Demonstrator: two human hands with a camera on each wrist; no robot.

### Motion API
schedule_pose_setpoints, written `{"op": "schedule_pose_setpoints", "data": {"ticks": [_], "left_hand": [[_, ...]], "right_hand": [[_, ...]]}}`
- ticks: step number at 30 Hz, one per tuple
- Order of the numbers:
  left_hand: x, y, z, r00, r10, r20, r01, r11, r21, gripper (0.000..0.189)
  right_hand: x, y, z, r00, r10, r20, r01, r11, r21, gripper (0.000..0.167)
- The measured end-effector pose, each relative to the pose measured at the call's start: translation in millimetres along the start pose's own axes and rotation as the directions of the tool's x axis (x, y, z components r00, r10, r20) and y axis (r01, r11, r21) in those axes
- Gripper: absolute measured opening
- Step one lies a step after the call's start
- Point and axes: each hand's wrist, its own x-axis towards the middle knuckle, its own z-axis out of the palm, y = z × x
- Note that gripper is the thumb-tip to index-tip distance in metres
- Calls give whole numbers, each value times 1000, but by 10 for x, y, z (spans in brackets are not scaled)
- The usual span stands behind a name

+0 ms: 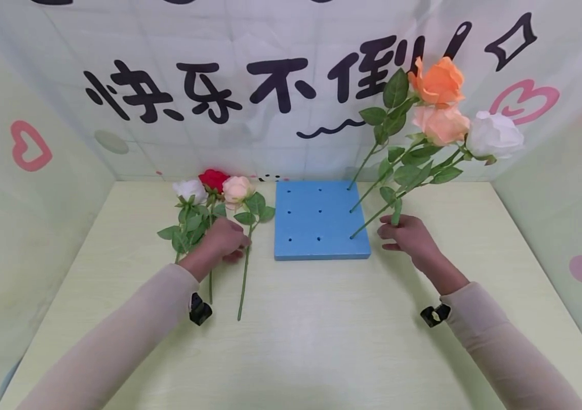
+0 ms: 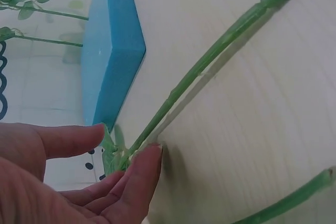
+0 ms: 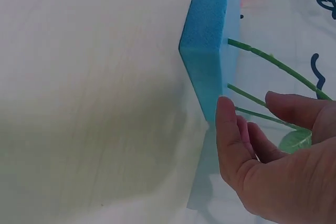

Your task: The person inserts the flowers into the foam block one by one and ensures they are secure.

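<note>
On the table lies a pale pink rose (image 1: pixel 237 189), its green stem (image 2: pixel 194 74) slanting toward the front. My left hand (image 1: pixel 223 239) reaches to that stem, thumb and fingers parted around it in the left wrist view; whether they touch it I cannot tell. A blue foam block (image 1: pixel 305 225) with small holes stands at centre. Three stems rise from its right column, bearing an orange rose (image 1: pixel 439 82), a peach rose (image 1: pixel 442 123) and a white rose (image 1: pixel 494 134), all leaning right. Beside the front stem and its low leaf, my right hand (image 1: pixel 410 238) hovers with thumb and fingers apart.
Left of the pink rose lie a red rose (image 1: pixel 213 179) and another white rose (image 1: pixel 190 192), their stems partly behind my left arm. A printed cloth (image 1: pixel 270 136) hangs right behind the block, and side walls bound the pale wooden table (image 1: pixel 301 341).
</note>
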Motion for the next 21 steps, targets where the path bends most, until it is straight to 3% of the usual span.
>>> {"op": "schedule_pose_setpoints", "data": {"ticks": [7,17,21], "left_hand": [[-4,-29,82,1000,-4,-11,4,1000,20,46],[38,-70,161,999,22,-30,-23,999,-45,48],[77,-92,178,998,50,-49,-52,998,-31,15]], "right_hand": [[67,110,171,999,26,30,-26,999,-20,49],[83,142,281,998,48,29,-47,998,-45,51],[98,144,310,999,39,21,-38,998,-53,51]]}}
